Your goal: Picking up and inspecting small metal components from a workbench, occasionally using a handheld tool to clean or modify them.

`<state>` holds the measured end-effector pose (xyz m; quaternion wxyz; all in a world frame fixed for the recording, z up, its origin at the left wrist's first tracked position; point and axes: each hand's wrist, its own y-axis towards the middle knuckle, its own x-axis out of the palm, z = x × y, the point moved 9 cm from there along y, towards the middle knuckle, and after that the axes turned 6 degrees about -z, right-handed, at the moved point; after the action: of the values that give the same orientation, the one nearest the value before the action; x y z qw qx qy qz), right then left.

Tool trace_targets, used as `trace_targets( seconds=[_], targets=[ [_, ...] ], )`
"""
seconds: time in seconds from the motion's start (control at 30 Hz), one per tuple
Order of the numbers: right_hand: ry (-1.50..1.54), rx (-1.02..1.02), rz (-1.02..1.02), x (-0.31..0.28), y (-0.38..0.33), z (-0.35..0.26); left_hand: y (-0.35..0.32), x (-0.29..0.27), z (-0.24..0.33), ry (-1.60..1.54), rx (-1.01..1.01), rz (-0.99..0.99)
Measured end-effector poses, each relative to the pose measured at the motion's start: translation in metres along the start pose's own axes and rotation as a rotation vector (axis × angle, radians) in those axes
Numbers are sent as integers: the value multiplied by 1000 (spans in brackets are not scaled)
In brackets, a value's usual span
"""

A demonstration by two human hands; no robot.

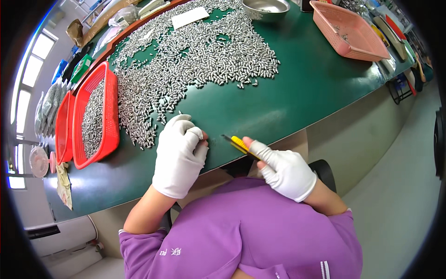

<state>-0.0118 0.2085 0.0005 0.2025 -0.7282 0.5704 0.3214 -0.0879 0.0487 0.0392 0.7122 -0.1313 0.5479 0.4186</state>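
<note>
The green table (297,93) is the biggest thing, and its near edge curves from the lower left up to the right, just under both hands. Between the pile and this edge there is a bare green strip, wide on the right side and narrow on the left, and both hands are over it.

The pile of small metal pieces (195,56) covers the far left part of the table and reaches down to the left hand. Left of the pile stands a red basket (111,116) with the same pieces inside, close to the left edge. A pink basket (348,30) is far at the right, and a steel bowl (266,8) is at the far edge.

The left hand (180,156), in a white glove, is curled, with the fingertips pressed together; what they pinch is too small to tell. The right hand (285,169), also gloved, is closed around a yellow utility knife (239,145). The knife's long axis runs diagonally, and its blade tip points up and left toward the left hand, near its fingertips but apart from them.
</note>
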Motion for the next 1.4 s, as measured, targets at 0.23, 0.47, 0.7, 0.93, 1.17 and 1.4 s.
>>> trace_targets(
  seconds=[0.23,0.47,0.7,0.93,1.17,1.4],
  targets=[
    [-132,-63,-56,15,8,-23,-7,0,-4,13,-48,1],
    [-268,-69,-34,18,9,-31,-8,1,-2,0,-49,28],
    [-302,-100,-9,19,10,-32,-8,2,-3,-16,-36,43],
    [-335,-99,-99,10,19,-41,-7,3,-2,-15,-28,12],
    [-299,1,-150,12,19,-33,-11,-8,-4,25,-31,55],
    [1046,34,-4,13,43,-3,-45,-80,-42,10,-185,360]
  ],
)
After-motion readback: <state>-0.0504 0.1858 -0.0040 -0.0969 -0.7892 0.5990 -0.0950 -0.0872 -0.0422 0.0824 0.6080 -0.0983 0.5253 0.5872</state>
